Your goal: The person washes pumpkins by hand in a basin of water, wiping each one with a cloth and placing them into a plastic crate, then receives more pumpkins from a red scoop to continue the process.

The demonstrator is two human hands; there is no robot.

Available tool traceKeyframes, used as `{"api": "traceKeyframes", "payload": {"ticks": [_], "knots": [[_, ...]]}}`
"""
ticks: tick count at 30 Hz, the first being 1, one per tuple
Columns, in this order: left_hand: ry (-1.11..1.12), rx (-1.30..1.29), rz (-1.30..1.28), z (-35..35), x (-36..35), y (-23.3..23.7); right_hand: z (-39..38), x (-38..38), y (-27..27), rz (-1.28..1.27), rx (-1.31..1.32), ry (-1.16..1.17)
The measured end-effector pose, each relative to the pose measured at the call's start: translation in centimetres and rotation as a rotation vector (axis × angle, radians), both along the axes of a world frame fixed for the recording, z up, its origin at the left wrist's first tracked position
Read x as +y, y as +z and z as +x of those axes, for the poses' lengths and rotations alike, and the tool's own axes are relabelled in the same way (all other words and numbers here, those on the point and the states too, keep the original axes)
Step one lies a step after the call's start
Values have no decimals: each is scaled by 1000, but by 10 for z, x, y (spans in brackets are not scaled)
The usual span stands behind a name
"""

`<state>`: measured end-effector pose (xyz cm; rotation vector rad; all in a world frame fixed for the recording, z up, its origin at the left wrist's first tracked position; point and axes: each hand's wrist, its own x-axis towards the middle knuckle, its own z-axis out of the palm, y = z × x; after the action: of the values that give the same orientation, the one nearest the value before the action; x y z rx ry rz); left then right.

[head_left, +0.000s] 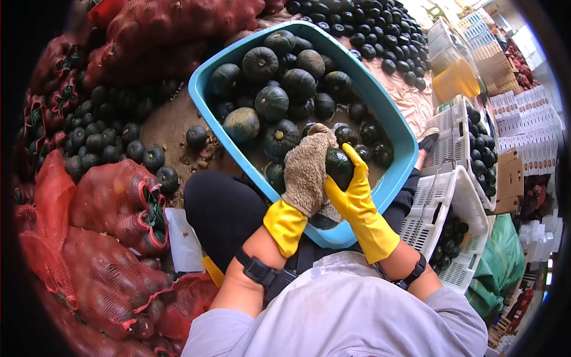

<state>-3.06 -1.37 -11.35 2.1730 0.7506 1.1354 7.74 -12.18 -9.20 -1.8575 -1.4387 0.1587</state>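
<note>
My right hand [360, 199], in a yellow rubber glove, grips a dark green pumpkin [339, 169] above the blue tub [389, 122]. A brown terry cloth [305, 172] covers my left hand [291, 217] and presses against the pumpkin's left side. Only the yellow glove cuff shows below that cloth; the fingers are hidden under it. Several dark green pumpkins [272, 103] fill the tub, larger ones toward the far left. At the tub's right, smaller ones look wet and sit in murky water. The tub stands between my legs.
Red mesh sacks [110, 273] of pumpkins pile up at the left, beside loose pumpkins [89, 143] on the floor. More shiny pumpkins [386, 35] lie on a sheet at the back. White crates [425, 193], a green sack [498, 262] and stacked cartons [529, 119] stand at right.
</note>
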Motion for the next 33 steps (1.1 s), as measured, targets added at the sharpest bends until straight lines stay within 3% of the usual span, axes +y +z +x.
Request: {"api": "traceKeyframes", "payload": {"ticks": [1,4,7,9,10,11,12,14,17,18,21,23,24,26,28,29,31,33], "knots": [[-69,-34,23,-9,3,3,-4,-7,6,-2,248,60],[-148,385,-200,-15,12,13,13,-13,19,-64,1004,253],[-68,138,-130,-15,-4,6,28,-10,7,-8,1364,164],[-84,38,-317,-5,-11,14,32,-10,-14,-33,1150,54],[-5,63,-195,-5,-18,15,43,-15,-19,-159,990,163],[-42,110,-116,-2,-14,5,47,-13,-13,-406,803,93],[-75,157,-43,1,-8,-15,37,-16,-10,-360,715,105],[-207,211,56,-22,-3,7,27,-19,-13,-188,460,211],[-363,222,0,-28,10,27,34,-29,-4,-284,895,257],[-370,255,-21,-27,10,23,42,-33,-17,-248,903,306],[-332,291,-105,-19,5,18,40,-41,-23,-53,1402,368],[-240,250,-183,-20,-8,32,40,-38,-27,12,1219,255],[-115,-30,-63,-12,-15,13,46,-35,-31,-5,1112,199],[-113,232,-216,-5,-20,38,58,-30,-23,-148,911,131],[-21,364,-131,0,-22,27,59,-30,-10,-302,826,154],[25,335,-65,3,-21,10,60,-30,0,-382,783,165],[74,301,-151,5,-16,-15,70,-24,22,-437,417,173],[75,295,-462,3,-8,-20,88,-16,31,-529,98,58]]}}
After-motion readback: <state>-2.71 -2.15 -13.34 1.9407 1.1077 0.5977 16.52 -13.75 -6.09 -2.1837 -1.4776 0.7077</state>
